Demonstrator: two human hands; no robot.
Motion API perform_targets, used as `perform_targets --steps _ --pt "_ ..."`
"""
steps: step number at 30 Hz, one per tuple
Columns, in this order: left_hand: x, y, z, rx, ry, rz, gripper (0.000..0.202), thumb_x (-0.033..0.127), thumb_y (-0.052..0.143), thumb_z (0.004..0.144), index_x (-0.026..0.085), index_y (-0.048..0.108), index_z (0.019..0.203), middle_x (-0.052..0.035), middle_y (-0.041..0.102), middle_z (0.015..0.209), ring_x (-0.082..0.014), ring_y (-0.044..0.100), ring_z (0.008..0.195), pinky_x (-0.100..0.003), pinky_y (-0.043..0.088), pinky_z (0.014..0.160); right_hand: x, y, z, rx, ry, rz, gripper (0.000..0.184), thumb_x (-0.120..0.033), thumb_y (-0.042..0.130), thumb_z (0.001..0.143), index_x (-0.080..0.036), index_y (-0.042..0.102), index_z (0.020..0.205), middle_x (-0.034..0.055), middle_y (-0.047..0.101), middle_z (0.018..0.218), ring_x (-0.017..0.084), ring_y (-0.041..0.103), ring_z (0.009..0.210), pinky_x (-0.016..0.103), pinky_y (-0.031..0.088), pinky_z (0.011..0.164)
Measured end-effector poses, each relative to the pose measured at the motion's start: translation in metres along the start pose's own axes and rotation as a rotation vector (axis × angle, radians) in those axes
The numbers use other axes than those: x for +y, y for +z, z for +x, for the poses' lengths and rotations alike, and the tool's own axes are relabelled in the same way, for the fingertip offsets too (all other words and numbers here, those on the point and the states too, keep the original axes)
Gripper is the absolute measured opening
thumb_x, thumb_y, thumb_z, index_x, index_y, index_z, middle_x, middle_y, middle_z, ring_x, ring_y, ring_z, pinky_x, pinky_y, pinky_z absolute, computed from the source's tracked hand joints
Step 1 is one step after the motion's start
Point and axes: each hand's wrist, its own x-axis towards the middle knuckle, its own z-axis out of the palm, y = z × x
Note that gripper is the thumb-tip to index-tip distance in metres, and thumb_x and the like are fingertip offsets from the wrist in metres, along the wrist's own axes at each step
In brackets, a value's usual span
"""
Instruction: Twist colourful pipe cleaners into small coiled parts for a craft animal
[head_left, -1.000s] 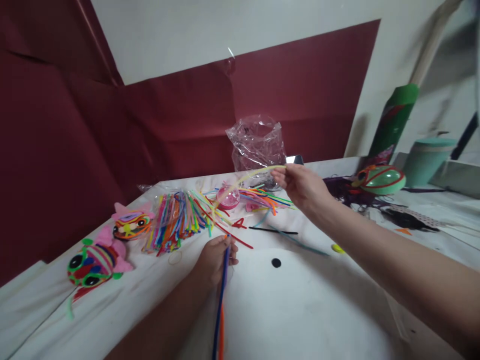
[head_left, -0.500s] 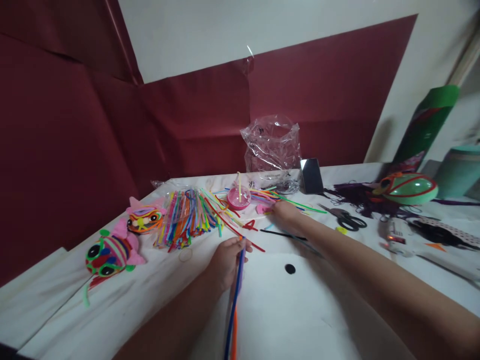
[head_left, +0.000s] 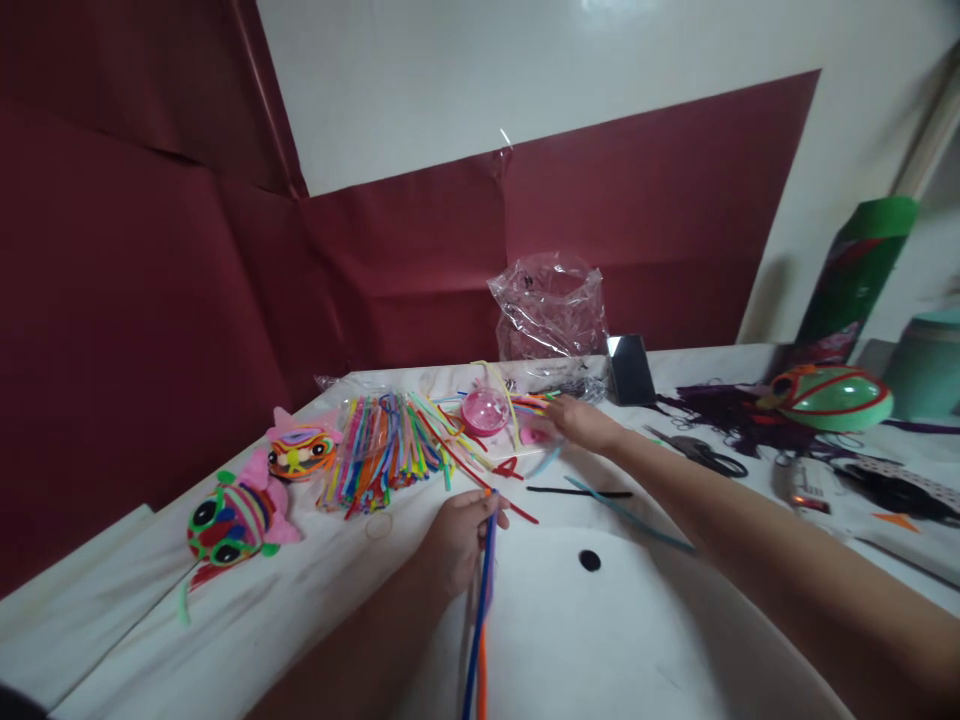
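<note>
Near the middle of the table, my left hand [head_left: 461,535] is closed around a few pipe cleaners. A blue pipe cleaner [head_left: 480,615], an orange one [head_left: 482,670] and a purple one hang down from its fingers. My right hand [head_left: 581,422] reaches to the back, its fingers stretched out at a loose pile of coloured pipe cleaners [head_left: 529,402]; the fingertips are small and partly hidden. Left of it stands a clear and pink plastic ball [head_left: 484,411], with a bent yellow pipe cleaner [head_left: 505,390] beside it. Black [head_left: 577,491] and grey-blue [head_left: 637,520] pipe cleaners lie below my right forearm.
A large bundle of pipe cleaners [head_left: 390,450] and two decorated fish figures [head_left: 225,525] lie left. A clear bag [head_left: 551,310] and a phone [head_left: 630,370] stand behind. Scissors [head_left: 705,455], a glue gun [head_left: 810,487] and a green balloon-like piece [head_left: 840,398] are right; a black disc [head_left: 589,560] lies in front.
The yellow pipe cleaner has tipped from upright over to the right of the ball. My right hand has shifted slightly over the pile. The whole view has moved a little; my left hand keeps its hold.
</note>
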Motion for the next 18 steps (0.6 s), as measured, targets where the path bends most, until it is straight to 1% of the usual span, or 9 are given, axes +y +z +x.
perform_targets --steps 2,5,7,8,11,13,15,18 --pt "0.003 -0.001 0.000 0.010 0.029 -0.006 0.024 0.034 0.062 0.064 0.010 0.062 0.068 -0.0006 0.052 0.057 -0.0051 0.029 0.046 -0.021 0.016 0.046 0.004 -0.013 -0.006 0.171 0.144 0.108 0.017 -0.019 0.040 0.082 -0.013 0.056 0.076 0.0100 0.061 0.078 0.018 0.055 0.076 0.028 0.041 0.068" --pt "0.009 0.000 -0.002 0.007 0.042 -0.014 0.024 0.035 0.064 0.062 0.011 0.060 0.066 -0.0005 0.052 0.057 -0.0060 0.032 0.048 -0.021 0.020 0.047 0.013 -0.034 -0.017 0.388 0.346 0.285 0.019 -0.026 0.036 0.082 -0.015 0.052 0.084 0.0084 0.060 0.080 0.017 0.054 0.071 0.028 0.042 0.065" --pt "0.012 0.002 -0.003 -0.003 0.054 -0.021 0.024 0.035 0.065 0.061 0.012 0.060 0.066 -0.0001 0.052 0.057 -0.0062 0.034 0.048 -0.021 0.022 0.048 0.022 -0.045 -0.023 0.481 0.449 0.416 0.019 -0.029 0.034 0.081 -0.017 0.048 0.086 0.0078 0.060 0.083 0.016 0.055 0.070 0.027 0.043 0.063" --pt "0.013 0.004 -0.004 -0.013 0.064 -0.024 0.024 0.035 0.066 0.061 0.012 0.060 0.067 0.0001 0.053 0.058 -0.0062 0.034 0.048 -0.021 0.023 0.049 0.027 -0.048 -0.025 0.507 0.496 0.486 0.019 -0.028 0.032 0.081 -0.017 0.046 0.085 0.0077 0.061 0.082 0.015 0.056 0.069 0.027 0.043 0.061" --pt "0.010 0.012 -0.007 -0.035 0.092 -0.011 0.025 0.035 0.066 0.061 0.012 0.061 0.070 0.0000 0.054 0.058 -0.0062 0.034 0.048 -0.021 0.023 0.049 0.038 -0.053 -0.028 0.519 0.612 0.698 0.013 -0.026 0.033 0.077 -0.018 0.042 0.078 0.0073 0.061 0.073 0.014 0.056 0.058 0.026 0.044 0.050" --pt "0.007 0.015 -0.009 -0.048 0.086 0.016 0.026 0.036 0.066 0.062 0.012 0.061 0.071 -0.0005 0.054 0.059 -0.0062 0.034 0.048 -0.021 0.023 0.049 0.037 -0.054 -0.029 0.504 0.650 0.829 0.010 -0.026 0.035 0.075 -0.018 0.040 0.074 0.0064 0.060 0.069 0.014 0.056 0.054 0.025 0.043 0.045" --pt "0.006 0.017 -0.009 -0.043 0.070 0.026 0.026 0.036 0.066 0.062 0.011 0.061 0.070 -0.0008 0.055 0.059 -0.0062 0.034 0.047 -0.021 0.023 0.048 0.025 -0.056 -0.029 0.482 0.652 0.946 0.009 -0.027 0.036 0.074 -0.019 0.039 0.072 0.0055 0.059 0.069 0.013 0.055 0.054 0.023 0.042 0.045" --pt "0.015 0.018 -0.009 -0.010 0.102 0.001 0.025 0.035 0.066 0.061 0.011 0.060 0.066 -0.0008 0.054 0.059 -0.0068 0.037 0.050 -0.020 0.026 0.050 -0.011 -0.065 -0.037 0.385 0.593 1.100 0.010 -0.027 0.040 0.072 -0.018 0.042 0.067 0.0029 0.056 0.062 0.010 0.051 0.051 0.020 0.040 0.044"
